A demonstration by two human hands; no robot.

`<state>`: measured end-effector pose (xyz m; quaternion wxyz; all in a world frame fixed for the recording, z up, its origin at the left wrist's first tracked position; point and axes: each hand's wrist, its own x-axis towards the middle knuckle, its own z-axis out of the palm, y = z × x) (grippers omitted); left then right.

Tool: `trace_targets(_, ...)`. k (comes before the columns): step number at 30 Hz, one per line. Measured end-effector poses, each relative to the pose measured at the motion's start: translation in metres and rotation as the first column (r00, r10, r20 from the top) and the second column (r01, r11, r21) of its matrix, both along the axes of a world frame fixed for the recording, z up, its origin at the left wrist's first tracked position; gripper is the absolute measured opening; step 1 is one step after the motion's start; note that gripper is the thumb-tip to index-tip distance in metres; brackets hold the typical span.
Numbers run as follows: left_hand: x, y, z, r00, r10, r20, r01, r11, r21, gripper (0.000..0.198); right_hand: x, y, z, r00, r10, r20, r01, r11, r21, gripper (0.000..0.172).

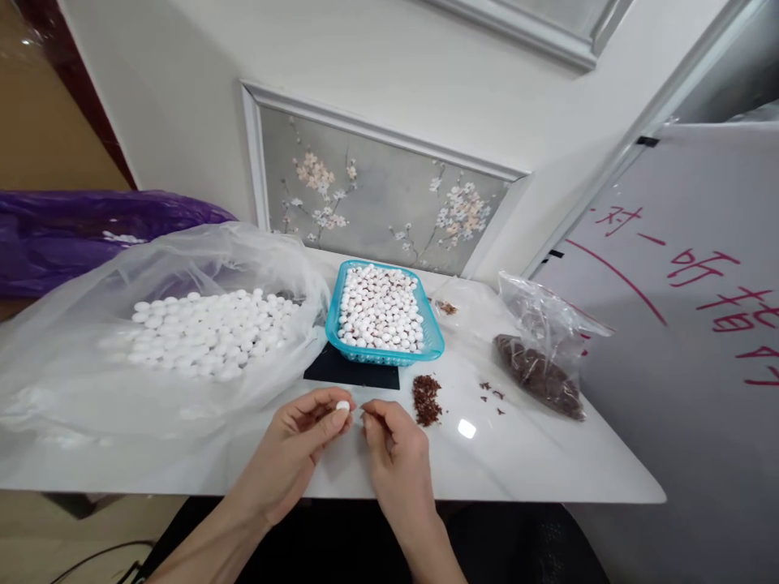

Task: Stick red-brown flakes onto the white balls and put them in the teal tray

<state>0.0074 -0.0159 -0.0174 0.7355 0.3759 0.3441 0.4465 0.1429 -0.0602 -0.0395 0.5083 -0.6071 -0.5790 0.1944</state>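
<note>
Between thumb and fingers, my left hand point(307, 434) pinches a small white oval bead point(342, 405). Close beside it on the right, my right hand point(395, 446) has its thumb and forefinger pressed together at a tiny thing too small to name. A little gap separates the two hands, both just over the near part of the table. Beyond them stands a blue plastic basket point(433, 337) full of white beads point(380, 308) with brown-red bits among them. To the right of my right hand lies a pile of small reddish-brown pieces point(427, 399).
A large clear plastic bag point(200, 405) of white beads covers the table's left. Under the basket's front is a black mat point(350, 371). At right lies a zip bag point(539, 377) of brown pieces, near a few loose pieces point(497, 395). A whiteboard point(682, 341) stands beside the table point(548, 470).
</note>
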Motion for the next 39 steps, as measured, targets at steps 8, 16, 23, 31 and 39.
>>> trace_targets(8, 0.0, 0.0, -0.005, 0.997, 0.058, -0.058, -0.055, 0.997, 0.048, 0.014, -0.003, 0.001, -0.001, 0.997, -0.007, 0.072, 0.006, 1.0, 0.021, 0.021)
trace_targets(16, 0.001, 0.0, -0.004, 0.996, 0.055, -0.064, -0.049, 0.995, 0.082, 0.011, -0.004, 0.001, -0.003, 0.997, 0.008, 0.079, -0.01, 1.0, 0.014, 0.022)
trace_targets(23, 0.014, 0.01, 0.025, 0.988, 0.124, -0.091, -0.096, 0.961, 0.26, 0.007, -0.003, 0.0, -0.011, 0.989, 0.015, 0.146, -0.026, 0.997, 0.074, 0.019)
trace_targets(31, 0.044, 0.068, 0.062, 0.82, 0.387, -0.42, 0.004, 0.731, 0.682, 0.047, -0.002, -0.002, -0.018, 0.984, 0.036, 0.173, -0.054, 0.993, 0.101, 0.017)
trace_targets(39, -0.05, 0.085, 0.076, 0.419, 0.536, -0.733, 0.156, 0.753, 0.64, 0.016, -0.003, -0.002, -0.013, 0.987, 0.06, 0.147, -0.072, 0.994, 0.077, 0.019)
